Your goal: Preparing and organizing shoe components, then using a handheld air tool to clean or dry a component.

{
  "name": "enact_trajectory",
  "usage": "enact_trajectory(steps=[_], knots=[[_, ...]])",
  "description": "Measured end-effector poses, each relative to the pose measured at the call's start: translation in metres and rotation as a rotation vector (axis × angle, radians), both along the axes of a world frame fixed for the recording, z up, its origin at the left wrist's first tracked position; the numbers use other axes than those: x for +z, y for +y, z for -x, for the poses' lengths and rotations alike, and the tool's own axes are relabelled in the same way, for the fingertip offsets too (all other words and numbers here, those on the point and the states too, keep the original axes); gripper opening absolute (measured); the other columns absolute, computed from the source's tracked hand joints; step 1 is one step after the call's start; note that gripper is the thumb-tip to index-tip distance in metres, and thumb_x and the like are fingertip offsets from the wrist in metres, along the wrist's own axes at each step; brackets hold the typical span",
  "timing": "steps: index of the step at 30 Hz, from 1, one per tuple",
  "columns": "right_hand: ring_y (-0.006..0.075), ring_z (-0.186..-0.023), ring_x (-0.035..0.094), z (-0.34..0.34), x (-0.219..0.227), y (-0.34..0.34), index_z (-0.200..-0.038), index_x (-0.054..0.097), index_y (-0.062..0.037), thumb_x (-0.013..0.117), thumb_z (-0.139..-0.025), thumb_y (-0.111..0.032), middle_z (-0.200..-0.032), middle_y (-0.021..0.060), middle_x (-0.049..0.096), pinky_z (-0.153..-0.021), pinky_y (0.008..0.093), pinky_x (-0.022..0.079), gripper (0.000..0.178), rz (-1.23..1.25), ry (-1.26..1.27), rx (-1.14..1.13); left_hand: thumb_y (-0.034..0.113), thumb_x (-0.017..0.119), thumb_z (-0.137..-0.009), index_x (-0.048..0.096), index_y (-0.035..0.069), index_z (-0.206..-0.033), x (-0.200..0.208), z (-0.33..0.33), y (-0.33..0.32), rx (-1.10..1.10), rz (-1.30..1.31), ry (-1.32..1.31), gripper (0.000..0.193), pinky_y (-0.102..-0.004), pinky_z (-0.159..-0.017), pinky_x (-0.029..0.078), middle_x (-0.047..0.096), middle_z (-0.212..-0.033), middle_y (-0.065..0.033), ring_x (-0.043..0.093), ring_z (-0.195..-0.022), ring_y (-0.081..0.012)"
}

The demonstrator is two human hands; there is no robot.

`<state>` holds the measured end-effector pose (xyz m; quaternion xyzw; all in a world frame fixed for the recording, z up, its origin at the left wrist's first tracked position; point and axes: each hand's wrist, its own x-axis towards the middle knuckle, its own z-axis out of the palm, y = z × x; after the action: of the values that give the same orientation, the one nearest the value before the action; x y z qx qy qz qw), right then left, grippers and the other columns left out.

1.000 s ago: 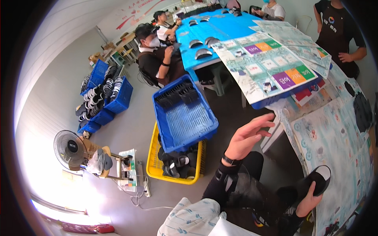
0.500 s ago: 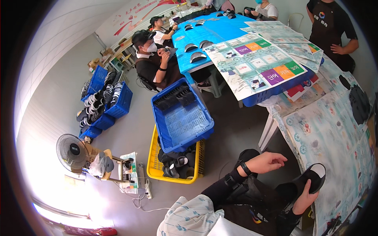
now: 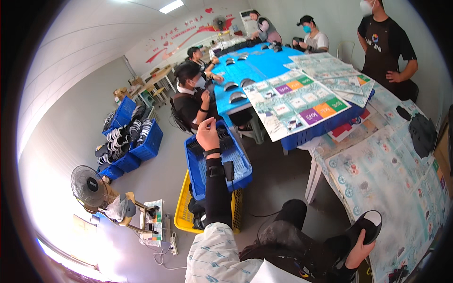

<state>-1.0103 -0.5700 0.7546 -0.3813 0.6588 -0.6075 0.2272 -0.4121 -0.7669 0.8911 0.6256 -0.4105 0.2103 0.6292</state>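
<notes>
My left hand (image 3: 208, 135) is stretched out over the far end of the blue crate (image 3: 238, 185), its fingers bent together near the row of dark curved pieces (image 3: 228, 140) there. Whether anything is between those fingertips is hidden. At the lower right, my right hand (image 3: 361, 250) grips a black curved piece (image 3: 370, 227) with a white patch, rounded like a cap brim or a shoe toe. That piece is beside the edge of the paper-covered table (image 3: 391, 198). Under the blue crate stands a yellow crate (image 3: 181, 212) with more black pieces.
A blue-topped table (image 3: 264, 63) with several curved pieces has people seated around it; one person (image 3: 387, 52) stands at right. Printed sheets (image 3: 297, 101) lie on a blue crate. Stacked blue crates (image 3: 146, 144) and a fan (image 3: 89, 186) are at left.
My left hand has moved from in front of my lap, forward and left, over the blue crate. My right hand still holds the black piece. The view has tilted up a little.
</notes>
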Motion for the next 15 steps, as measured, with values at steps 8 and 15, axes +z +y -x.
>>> enact_trajectory(steps=[8, 15], knots=[[0.0267, -0.111, 0.062, 0.019, -0.014, 0.004, -0.130, 0.056, 0.0089, 0.067, -0.100, -0.020, -0.123, 0.0184, 0.065, -0.100, 0.0361, 0.046, 0.044, 0.033, -0.015, 0.073, 0.013, 0.075, -0.085, 0.078, 0.008, -0.097, 0.009, -0.016, 0.001, 0.228, 0.003, -0.246, 0.013, -0.0346, -0.077, 0.056, 0.075, -0.094, -0.0111, 0.073, -0.085, -0.0267], [0.0244, -0.110, 0.062, 0.044, -0.002, 0.027, -0.130, 0.055, 0.0098, 0.067, -0.100, -0.020, -0.122, 0.0168, 0.066, -0.100, 0.0344, 0.045, 0.043, 0.146, -0.022, 0.049, 0.013, 0.073, -0.088, 0.078, 0.009, -0.102, 0.029, 0.035, 0.025, 0.130, 0.085, -0.145, 0.015, -0.0311, -0.071, 0.054, 0.076, -0.096, -0.0069, 0.071, -0.076, -0.0210]])
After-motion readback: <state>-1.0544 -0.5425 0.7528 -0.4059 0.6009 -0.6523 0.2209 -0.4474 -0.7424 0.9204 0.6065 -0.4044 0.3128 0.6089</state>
